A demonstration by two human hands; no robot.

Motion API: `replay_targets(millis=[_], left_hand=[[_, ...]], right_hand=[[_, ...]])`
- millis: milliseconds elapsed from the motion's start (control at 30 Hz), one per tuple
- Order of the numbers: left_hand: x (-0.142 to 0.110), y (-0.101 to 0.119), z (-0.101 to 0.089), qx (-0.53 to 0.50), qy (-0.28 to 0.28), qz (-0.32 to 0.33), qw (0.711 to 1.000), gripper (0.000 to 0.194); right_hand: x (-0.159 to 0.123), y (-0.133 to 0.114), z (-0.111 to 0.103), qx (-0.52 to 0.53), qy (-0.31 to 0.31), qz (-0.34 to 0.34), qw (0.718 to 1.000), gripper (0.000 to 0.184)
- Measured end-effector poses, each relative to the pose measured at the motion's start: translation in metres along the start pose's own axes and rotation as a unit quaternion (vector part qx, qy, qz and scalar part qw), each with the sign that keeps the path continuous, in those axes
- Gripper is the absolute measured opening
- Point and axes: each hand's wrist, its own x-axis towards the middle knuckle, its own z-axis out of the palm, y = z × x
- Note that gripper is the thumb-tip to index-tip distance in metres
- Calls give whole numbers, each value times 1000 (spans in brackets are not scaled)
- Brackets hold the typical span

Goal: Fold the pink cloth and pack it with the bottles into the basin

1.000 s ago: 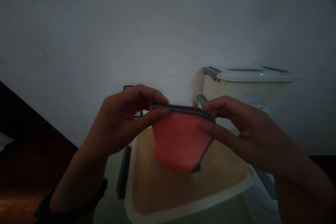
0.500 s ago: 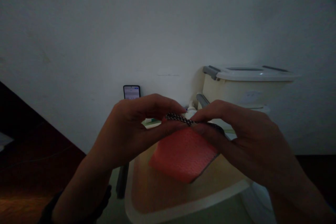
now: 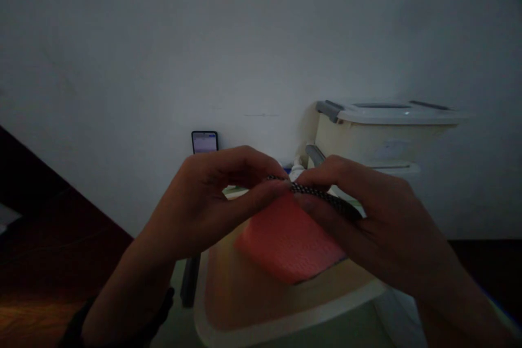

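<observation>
The wall (image 3: 261,38) fills the back, with a lidded box (image 3: 379,144) before it at the right; it stands well clear of the fingers, so a knock there seems unlikely. The board (image 3: 244,310) lies below the work and would probably catch anything let go. The right hand (image 3: 379,212) and left hand (image 3: 199,196) are close together, thumb and finger of each pinched narrow on the upper edge of the pink cloth (image 3: 289,239), which hangs over the board. If either pinch loosened, the cloth could slip or its edge skew. The phone (image 3: 205,142), upright behind the left hand, might topple if nudged. The checked trim (image 3: 318,192) could twist if the hands pulled unevenly.
</observation>
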Motion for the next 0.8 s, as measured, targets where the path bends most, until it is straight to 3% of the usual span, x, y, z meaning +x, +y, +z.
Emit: replay_targets(millis=[233, 433, 800], left_hand=[[0, -3, 2, -59, -43, -3, 997, 11], [-1, -8, 3, -99, -98, -14, 990, 14], [2, -16, -1, -8, -184, -13, 983, 7]], right_hand=[[2, -2, 1, -3, 21, -10, 1000, 8], [-3, -3, -2, -19, 96, 18, 995, 5], [-4, 6, -11, 23, 211, 95, 973, 4]])
